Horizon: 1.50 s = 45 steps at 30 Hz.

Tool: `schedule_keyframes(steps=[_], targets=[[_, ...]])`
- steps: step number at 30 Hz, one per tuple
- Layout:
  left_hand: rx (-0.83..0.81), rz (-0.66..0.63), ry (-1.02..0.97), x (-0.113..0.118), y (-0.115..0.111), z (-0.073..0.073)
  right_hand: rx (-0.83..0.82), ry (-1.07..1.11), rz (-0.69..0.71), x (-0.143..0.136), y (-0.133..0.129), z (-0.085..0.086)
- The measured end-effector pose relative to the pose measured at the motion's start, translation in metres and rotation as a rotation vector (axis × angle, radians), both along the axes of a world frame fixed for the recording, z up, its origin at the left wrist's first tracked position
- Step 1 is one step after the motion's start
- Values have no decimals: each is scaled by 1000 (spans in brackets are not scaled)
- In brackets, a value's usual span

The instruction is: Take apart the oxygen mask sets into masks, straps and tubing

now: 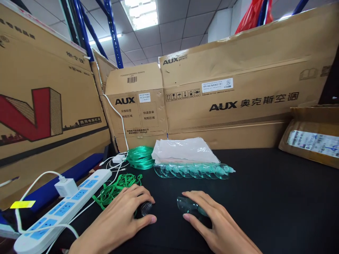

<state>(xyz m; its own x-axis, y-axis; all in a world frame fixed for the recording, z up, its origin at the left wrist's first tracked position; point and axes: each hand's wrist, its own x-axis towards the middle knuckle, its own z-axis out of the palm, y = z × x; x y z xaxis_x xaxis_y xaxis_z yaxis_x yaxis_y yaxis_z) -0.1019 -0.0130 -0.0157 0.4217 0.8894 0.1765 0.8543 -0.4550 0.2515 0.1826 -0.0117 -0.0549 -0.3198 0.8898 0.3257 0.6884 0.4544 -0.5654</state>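
Note:
My left hand (127, 213) is at lower centre-left, its fingers and thumb curved around a small dark, shiny ridged stack (146, 209). To its right, my right hand (205, 215) has its fingers and thumb around a clear, greenish plastic piece (186, 204), partly hidden by the fingers. The two hands are apart, low over the black table (254, 197). A tangle of green elastic straps (119, 187) lies just beyond my left hand. Farther back, a row of overlapping clear green plastic masks (193, 170) lies before a stack of white plastic-wrapped sheets (184, 150).
A white power strip (63, 208) with a plugged-in white adapter (66, 187) and cables runs along the left. Coiled green tubing (140, 157) sits at back centre. Large cardboard boxes (230, 123) wall off the back and left; a smaller carton (312, 135) stands at right.

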Motion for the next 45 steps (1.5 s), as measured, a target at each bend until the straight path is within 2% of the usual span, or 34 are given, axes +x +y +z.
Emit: schedule_keyframes(steps=[6,14,20,26,32,35,39,45], targets=[[73,23,-7,-2,-1,-2,-50,25,-9,0,-5,5],[9,19,42,8,-3,10,-68,56,18,0,-5,4],[35,12,82,15,-4,12,-72,88,50,2,-9,5],[109,2,115,14,-1,11,-91,99,55,1,-11,10],[214,-61,26,24,-4,15,-130,74,19,4,-8,2],[240,-108,-96,43,-11,9,-120,101,-11,5,-5,0],[226,-150,-188,66,-15,-6,-96,183,65,4,-3,6],[243,-173,-154,74,-5,-24,-90,224,125,4,-2,10]])
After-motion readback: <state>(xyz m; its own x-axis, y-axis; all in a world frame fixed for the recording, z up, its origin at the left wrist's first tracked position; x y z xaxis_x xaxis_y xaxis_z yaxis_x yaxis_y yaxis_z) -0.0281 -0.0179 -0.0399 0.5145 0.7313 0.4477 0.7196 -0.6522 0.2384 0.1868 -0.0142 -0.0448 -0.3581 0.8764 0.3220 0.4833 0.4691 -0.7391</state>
